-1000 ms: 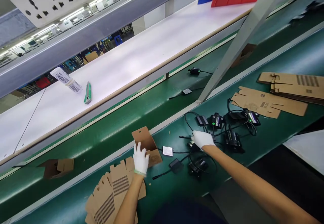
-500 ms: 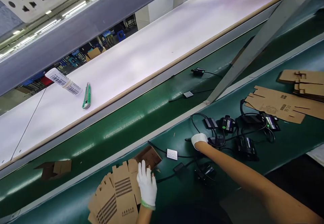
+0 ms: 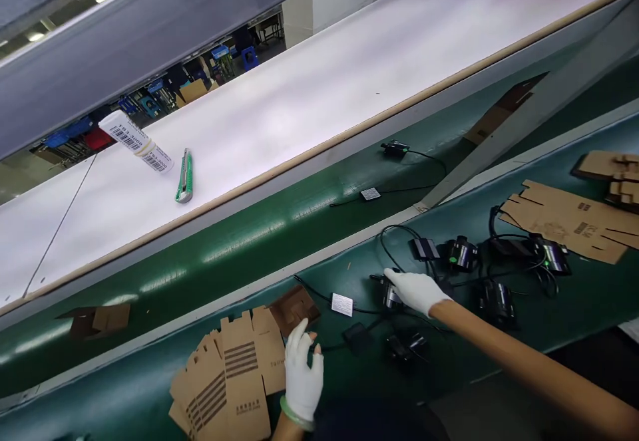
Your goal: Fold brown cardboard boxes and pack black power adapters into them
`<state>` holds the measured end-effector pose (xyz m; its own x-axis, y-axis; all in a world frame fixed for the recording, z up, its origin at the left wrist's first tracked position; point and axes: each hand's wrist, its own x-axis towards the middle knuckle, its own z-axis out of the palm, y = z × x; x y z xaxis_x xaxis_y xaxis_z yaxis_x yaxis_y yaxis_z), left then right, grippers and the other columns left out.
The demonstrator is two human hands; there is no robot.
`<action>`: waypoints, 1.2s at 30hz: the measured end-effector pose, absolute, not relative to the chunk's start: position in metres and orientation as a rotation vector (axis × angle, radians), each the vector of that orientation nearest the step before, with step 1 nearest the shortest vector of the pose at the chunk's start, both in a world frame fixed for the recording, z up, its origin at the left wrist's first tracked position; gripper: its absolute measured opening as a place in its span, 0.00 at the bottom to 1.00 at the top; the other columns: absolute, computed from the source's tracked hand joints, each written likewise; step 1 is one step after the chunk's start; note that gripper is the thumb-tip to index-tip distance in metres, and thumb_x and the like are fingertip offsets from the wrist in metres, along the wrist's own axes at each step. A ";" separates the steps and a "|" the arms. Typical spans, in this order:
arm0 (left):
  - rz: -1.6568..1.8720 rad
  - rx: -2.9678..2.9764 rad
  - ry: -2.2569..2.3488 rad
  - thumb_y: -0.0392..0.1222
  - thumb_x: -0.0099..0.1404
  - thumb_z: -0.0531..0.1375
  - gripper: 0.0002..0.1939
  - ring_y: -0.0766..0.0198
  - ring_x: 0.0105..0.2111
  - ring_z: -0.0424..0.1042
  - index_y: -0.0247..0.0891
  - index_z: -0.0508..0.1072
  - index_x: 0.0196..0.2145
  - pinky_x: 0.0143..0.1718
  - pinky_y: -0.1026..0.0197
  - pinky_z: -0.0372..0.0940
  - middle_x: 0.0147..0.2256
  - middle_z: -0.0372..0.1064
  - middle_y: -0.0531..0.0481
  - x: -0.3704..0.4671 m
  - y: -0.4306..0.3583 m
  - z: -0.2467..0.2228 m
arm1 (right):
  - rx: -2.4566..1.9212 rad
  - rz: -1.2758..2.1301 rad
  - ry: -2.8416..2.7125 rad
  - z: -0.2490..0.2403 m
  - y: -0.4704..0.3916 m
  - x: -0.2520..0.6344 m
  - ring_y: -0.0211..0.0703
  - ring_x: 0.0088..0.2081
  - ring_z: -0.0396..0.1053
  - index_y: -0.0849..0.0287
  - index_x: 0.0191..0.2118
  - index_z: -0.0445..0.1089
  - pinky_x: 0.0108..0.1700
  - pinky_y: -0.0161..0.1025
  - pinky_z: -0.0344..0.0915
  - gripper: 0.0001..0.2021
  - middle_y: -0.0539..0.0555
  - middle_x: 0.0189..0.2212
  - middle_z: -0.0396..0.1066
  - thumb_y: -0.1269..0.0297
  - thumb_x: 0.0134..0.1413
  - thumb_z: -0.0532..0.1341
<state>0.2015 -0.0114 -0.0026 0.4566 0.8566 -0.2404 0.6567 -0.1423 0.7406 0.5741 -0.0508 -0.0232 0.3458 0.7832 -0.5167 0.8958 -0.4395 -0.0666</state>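
My left hand (image 3: 303, 371), in a white glove with bare fingertips, has its fingers apart beside a small open brown box (image 3: 294, 309) and several flat printed cartons (image 3: 242, 374). My right hand (image 3: 417, 290), also gloved, is closed on a black cylindrical device (image 3: 391, 294) lying on the green surface. A black cable with a white-labelled block (image 3: 342, 304) runs between the hands. Another dark device (image 3: 407, 346) sits just below my right hand.
Several black devices with cables (image 3: 462, 253) and flat cartons (image 3: 569, 218) lie at the right. A sunken green belt (image 3: 239, 248) carries a cabled device (image 3: 396, 149) and an open box (image 3: 110, 318). A green cutter (image 3: 184, 178) rests on the white shelf (image 3: 279, 115). A slanted metal post (image 3: 529, 115) stands at right.
My right hand has turned and now grips the black device. My left hand has moved slightly off the small box, its fingers more bent. The view has shifted, and another box shows behind the post.
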 end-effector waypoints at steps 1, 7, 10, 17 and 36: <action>0.326 1.794 1.238 0.46 0.68 0.54 0.19 0.49 0.64 0.61 0.42 0.75 0.53 0.68 0.43 0.57 0.64 0.62 0.41 0.209 -0.006 0.005 | 2.367 -0.633 1.634 -0.009 -0.058 0.564 0.58 0.42 0.78 0.60 0.61 0.68 0.41 0.47 0.68 0.21 0.66 0.43 0.78 0.68 0.63 0.56; 0.308 1.219 0.691 0.64 0.47 0.73 0.59 0.40 0.66 0.57 0.36 0.54 0.68 0.69 0.39 0.50 0.67 0.54 0.32 0.269 0.019 0.047 | 2.327 -0.389 2.694 0.100 -0.084 0.505 0.45 0.35 0.77 0.53 0.50 0.73 0.36 0.39 0.71 0.13 0.54 0.38 0.80 0.65 0.65 0.55; 0.336 1.097 0.403 0.66 0.40 0.74 0.56 0.38 0.62 0.62 0.34 0.66 0.60 0.68 0.39 0.52 0.61 0.64 0.33 0.289 0.013 0.077 | 2.425 -0.590 2.947 0.140 -0.082 0.483 0.43 0.36 0.76 0.48 0.50 0.72 0.40 0.38 0.72 0.12 0.51 0.37 0.78 0.64 0.65 0.56; 0.874 0.975 0.352 0.74 0.42 0.68 0.43 0.53 0.35 0.73 0.40 0.72 0.46 0.45 0.47 0.71 0.32 0.70 0.47 0.270 0.014 0.180 | 2.208 -1.726 2.724 0.162 -0.059 0.437 0.58 0.55 0.69 0.60 0.58 0.65 0.57 0.52 0.67 0.27 0.63 0.53 0.71 0.46 0.62 0.53; 0.195 1.439 0.350 0.55 0.30 0.80 0.57 0.41 0.56 0.68 0.36 0.67 0.57 0.63 0.40 0.58 0.53 0.70 0.37 0.143 0.019 0.153 | 1.666 -1.540 2.858 0.265 -0.014 0.386 0.44 0.35 0.75 0.56 0.34 0.78 0.42 0.40 0.71 0.15 0.53 0.32 0.78 0.60 0.58 0.55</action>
